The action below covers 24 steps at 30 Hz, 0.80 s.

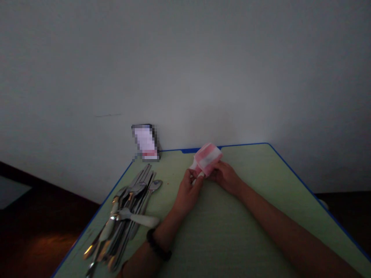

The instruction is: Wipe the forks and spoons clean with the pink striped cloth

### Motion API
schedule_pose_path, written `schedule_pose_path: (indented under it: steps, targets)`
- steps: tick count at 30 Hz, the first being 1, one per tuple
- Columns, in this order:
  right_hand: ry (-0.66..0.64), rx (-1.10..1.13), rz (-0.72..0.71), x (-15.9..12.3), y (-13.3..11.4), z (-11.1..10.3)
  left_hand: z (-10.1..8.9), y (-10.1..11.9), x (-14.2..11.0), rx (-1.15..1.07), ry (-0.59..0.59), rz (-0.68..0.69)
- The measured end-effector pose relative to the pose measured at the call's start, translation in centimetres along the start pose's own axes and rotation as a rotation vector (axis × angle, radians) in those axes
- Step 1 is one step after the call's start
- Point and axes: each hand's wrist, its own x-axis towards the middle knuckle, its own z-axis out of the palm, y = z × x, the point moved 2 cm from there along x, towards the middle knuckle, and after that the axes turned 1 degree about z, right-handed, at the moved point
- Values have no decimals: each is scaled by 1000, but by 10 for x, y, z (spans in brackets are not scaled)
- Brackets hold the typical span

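Note:
My left hand (pixel 187 193) is closed around the pale handle (pixel 199 176) of a utensil, just above the far middle of the table. A pink and white striped cloth (pixel 208 157) wraps the utensil's other end, so its kind is hidden. From the right, my right hand (pixel 227 177) grips the lower side of this cloth, its fingers partly covered. To the left of my left forearm lies a heap of metal cutlery. Across the heap rests a white-handled fork (pixel 145 220), and a spoon (pixel 155 185) lies at its right edge.
The pale green table (pixel 261 181) has a blue rim and stands against a grey wall (pixel 232 77). A phone (pixel 146 142), its screen pixelated, leans on the wall at the table's back left corner. Dark floor (pixel 43 231) shows on the left.

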Motion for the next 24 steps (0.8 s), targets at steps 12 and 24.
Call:
schedule_pose_path:
  steps: [12, 24]
  targets:
    - [110, 274, -37, 6, 5, -3, 0, 4, -10, 138, -101, 64]
    - [114, 291, -6, 14, 7, -4, 1, 10, -14, 318, -248, 150]
